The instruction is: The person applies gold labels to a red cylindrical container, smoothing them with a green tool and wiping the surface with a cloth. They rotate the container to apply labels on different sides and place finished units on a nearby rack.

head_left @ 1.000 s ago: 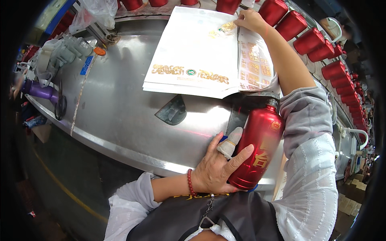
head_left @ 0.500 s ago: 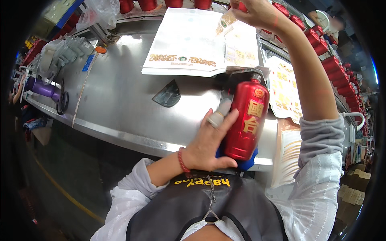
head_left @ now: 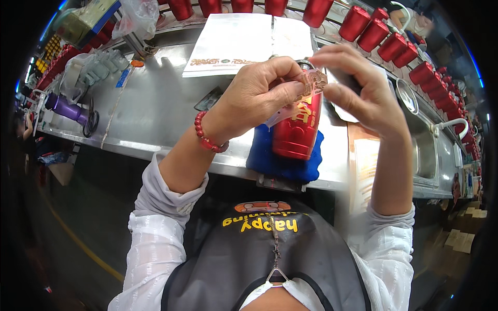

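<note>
A red bottle [head_left: 295, 136] with gold characters lies on a folded blue cloth [head_left: 259, 155] at the table's front edge, its neck pointing away from me. Above it, my left hand [head_left: 254, 93] pinches a thin clear decal [head_left: 314, 82] with a gold pattern between thumb and fingers. My right hand [head_left: 363, 93] is beside the decal's right end, thumb and fingers spread apart and slightly blurred. Both hands cover the bottle's upper part. A dark, flat, pointed piece [head_left: 206, 99] lies left of the bottle, partly behind my left hand.
White printed sheets [head_left: 233, 41] lie at the back of the metal table [head_left: 155, 103]. Several red bottles [head_left: 373, 34] line the back and right. At the left are a purple tool [head_left: 65, 108] with a black cord and clear glassware [head_left: 106, 65]. A sink [head_left: 428, 150] is right.
My right hand has come down from the sheets to the bottle. My left hand has let go of the bottle's side and now pinches the decal. The bottle appears nearer the middle, with more blue cloth showing.
</note>
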`<action>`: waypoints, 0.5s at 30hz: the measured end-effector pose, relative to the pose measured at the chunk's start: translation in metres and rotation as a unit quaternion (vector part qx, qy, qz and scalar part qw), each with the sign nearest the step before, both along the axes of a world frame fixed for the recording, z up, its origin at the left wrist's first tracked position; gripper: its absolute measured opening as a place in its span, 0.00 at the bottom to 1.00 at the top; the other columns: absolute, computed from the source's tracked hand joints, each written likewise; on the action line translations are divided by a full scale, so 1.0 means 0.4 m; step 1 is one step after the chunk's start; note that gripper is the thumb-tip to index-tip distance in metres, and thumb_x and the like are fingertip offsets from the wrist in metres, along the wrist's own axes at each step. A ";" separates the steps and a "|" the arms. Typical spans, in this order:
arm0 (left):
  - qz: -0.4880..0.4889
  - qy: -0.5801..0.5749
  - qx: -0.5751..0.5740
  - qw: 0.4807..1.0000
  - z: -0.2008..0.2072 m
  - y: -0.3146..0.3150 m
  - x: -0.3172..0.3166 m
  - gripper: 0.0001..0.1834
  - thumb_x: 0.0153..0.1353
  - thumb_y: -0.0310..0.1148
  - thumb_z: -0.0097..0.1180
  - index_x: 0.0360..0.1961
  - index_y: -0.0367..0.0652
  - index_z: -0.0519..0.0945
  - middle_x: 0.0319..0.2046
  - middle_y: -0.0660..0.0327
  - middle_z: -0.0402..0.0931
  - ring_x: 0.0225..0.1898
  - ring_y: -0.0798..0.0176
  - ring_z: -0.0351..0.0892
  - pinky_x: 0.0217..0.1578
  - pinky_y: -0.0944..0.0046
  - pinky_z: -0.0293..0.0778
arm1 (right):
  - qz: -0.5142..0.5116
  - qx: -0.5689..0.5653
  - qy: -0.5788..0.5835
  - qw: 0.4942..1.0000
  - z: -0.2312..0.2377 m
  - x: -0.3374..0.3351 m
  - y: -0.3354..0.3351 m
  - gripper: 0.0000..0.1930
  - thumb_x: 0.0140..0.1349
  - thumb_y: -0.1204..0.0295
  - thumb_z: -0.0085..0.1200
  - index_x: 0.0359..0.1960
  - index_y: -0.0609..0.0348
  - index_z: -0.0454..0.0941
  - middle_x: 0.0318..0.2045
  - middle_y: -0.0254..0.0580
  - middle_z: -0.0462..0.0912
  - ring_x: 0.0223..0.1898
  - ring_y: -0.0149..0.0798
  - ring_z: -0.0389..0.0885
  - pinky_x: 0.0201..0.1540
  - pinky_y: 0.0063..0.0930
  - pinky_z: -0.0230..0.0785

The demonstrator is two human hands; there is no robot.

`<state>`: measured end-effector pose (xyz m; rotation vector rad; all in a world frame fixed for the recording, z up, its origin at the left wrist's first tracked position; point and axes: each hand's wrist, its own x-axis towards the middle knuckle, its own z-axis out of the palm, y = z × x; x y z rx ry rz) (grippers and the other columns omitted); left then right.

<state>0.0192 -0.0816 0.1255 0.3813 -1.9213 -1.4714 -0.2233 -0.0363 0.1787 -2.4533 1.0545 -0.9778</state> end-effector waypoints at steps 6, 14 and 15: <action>0.011 -0.116 -0.029 0.993 0.008 0.050 -0.035 0.07 0.72 0.30 0.54 0.43 0.36 0.77 0.32 0.65 0.80 0.33 0.75 0.80 0.34 0.74 0.76 | -0.048 0.120 -0.135 0.982 -0.118 -0.001 0.072 0.12 0.68 0.64 0.64 0.39 0.62 0.82 0.51 0.42 0.78 0.46 0.31 0.78 0.47 0.25 0.73; -0.010 -0.206 -0.071 0.976 -0.033 0.086 -0.004 0.09 0.66 0.32 0.58 0.35 0.35 0.78 0.26 0.58 0.78 0.27 0.68 0.75 0.30 0.65 0.72 | -0.141 0.124 -0.149 0.971 -0.192 -0.003 0.203 0.12 0.61 0.70 0.67 0.28 0.63 0.77 0.48 0.43 0.80 0.39 0.30 0.76 0.39 0.23 0.67; -0.024 -0.218 -0.062 0.974 -0.033 0.081 0.004 0.10 0.67 0.33 0.59 0.35 0.35 0.78 0.27 0.61 0.78 0.27 0.71 0.74 0.29 0.68 0.72 | -0.150 0.119 -0.153 0.969 -0.203 -0.011 0.211 0.12 0.60 0.70 0.67 0.27 0.63 0.77 0.47 0.43 0.81 0.35 0.29 0.75 0.34 0.22 0.67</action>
